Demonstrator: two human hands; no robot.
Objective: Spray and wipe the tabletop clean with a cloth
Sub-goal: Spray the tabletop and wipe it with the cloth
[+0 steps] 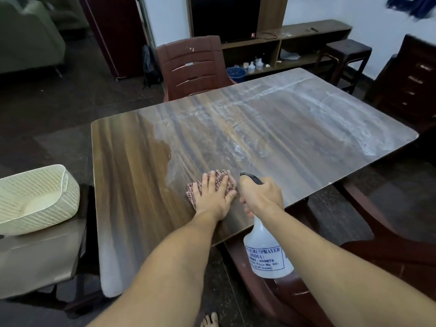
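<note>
A wooden tabletop (271, 128) fills the middle of the view; its left part looks dark and wiped, while whitish dusty streaks cover the middle and right. My left hand (213, 197) lies flat with straight fingers on a red checked cloth (225, 182), pressing it onto the table near the front edge. Just to the right, my right hand (262, 197) grips the neck of a translucent white spray bottle (267, 251) with a black nozzle pointing left. The bottle's body hangs below the table's front edge.
A brown plastic chair (193, 67) stands at the far side, another chair (354, 267) at the near right. A cream perforated basket (35, 199) sits on a low surface to the left. A stool (344, 57) and a shelf unit (295, 41) stand behind.
</note>
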